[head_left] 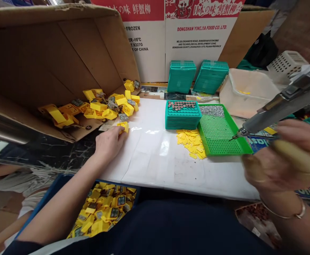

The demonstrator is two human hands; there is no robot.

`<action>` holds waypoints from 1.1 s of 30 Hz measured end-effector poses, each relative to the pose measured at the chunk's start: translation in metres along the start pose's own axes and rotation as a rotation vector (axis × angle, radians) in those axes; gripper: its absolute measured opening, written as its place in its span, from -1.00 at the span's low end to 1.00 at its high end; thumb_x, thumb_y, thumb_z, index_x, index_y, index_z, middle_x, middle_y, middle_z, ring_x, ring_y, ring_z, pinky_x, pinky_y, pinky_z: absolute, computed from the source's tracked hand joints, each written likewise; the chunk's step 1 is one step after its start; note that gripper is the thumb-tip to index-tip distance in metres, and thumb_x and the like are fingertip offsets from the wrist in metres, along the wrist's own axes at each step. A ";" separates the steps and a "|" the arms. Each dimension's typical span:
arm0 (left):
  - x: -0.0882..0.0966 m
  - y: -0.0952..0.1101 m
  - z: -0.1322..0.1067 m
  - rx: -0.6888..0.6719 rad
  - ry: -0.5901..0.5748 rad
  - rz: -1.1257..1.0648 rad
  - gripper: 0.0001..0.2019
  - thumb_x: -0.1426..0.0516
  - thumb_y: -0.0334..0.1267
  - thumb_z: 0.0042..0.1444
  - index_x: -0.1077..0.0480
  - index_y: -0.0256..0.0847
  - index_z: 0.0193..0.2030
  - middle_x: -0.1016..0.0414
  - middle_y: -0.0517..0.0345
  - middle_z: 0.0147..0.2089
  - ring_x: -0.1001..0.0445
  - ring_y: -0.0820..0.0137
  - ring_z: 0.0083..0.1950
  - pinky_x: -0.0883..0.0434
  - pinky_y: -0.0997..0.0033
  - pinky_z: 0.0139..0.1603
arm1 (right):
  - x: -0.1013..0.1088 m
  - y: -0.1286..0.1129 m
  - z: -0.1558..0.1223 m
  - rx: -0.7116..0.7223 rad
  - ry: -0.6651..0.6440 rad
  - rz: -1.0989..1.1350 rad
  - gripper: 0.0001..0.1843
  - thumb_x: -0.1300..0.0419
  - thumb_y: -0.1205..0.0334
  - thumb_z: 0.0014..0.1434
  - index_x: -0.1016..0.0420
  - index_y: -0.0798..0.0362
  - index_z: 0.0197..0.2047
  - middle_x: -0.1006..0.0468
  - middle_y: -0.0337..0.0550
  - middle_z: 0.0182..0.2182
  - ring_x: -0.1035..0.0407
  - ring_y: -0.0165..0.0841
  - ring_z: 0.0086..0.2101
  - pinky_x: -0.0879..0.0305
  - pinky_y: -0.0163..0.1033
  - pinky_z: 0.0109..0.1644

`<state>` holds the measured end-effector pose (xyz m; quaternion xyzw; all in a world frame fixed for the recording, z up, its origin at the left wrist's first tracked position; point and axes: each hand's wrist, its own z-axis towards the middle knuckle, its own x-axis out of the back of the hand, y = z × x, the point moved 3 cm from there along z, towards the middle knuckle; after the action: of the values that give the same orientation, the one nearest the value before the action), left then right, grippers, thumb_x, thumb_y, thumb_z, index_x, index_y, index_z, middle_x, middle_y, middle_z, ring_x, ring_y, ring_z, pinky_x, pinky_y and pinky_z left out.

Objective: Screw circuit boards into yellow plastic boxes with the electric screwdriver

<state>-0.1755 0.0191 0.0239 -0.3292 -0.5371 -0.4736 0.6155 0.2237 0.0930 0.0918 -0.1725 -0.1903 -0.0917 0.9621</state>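
gripping yellow plastic housing [125, 127] with left hand [109, 143] near left edge of white desk covering [149, 156], well left of electric screwdriver [261, 119] beside blurred right hand [281, 164]; cannot tell if clamped.

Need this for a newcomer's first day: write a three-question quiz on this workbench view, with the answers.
1. Which hand touches a yellow casing?
2. True or false: the small silvery pieces lie in the white tub.
3. Fill in the colour: the tray stack under the small round pieces is ____.

Key:
1. The left hand.
2. False; they lie in the green tray.
3. Teal.
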 end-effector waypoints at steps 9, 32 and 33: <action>0.004 0.051 -0.089 -0.333 -0.006 -0.169 -0.82 0.03 -0.24 0.28 -0.39 -0.16 -0.22 -0.54 0.08 -0.29 -0.52 0.34 -0.30 -0.24 0.44 -0.40 | -0.120 -0.044 0.031 0.375 -0.417 0.110 -0.82 -0.22 0.37 0.16 -0.51 0.09 -0.13 -0.58 -0.08 -0.36 -0.44 -0.32 -0.32 -0.40 -0.19 -0.26; 0.005 0.086 -0.118 -0.562 -0.105 -0.365 -0.79 -0.04 -0.28 0.27 -0.40 -0.24 -0.37 -0.35 0.14 -0.42 -0.34 0.41 -0.44 -0.18 0.43 -0.45 | -0.220 -0.010 0.043 -0.065 -1.152 -0.273 -0.72 -0.02 0.24 0.29 -0.54 -0.02 -0.08 -0.51 -0.08 -0.06 -0.42 -0.31 -0.19 -0.07 -0.30 -0.37; 0.006 0.086 -0.116 -0.555 -0.167 -0.425 -0.80 -0.06 -0.26 0.26 -0.40 -0.24 -0.36 -0.35 0.14 -0.40 -0.35 0.42 -0.42 -0.20 0.45 -0.44 | -0.214 -0.010 0.044 -0.049 -1.191 -0.283 -0.72 -0.01 0.25 0.29 -0.54 -0.01 -0.09 -0.52 -0.07 -0.08 -0.41 -0.32 -0.21 -0.06 -0.30 -0.37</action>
<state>-0.0542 -0.0594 0.0146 -0.4021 -0.4930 -0.6903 0.3445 0.0112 0.1238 0.0477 -0.1892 -0.7145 -0.1107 0.6645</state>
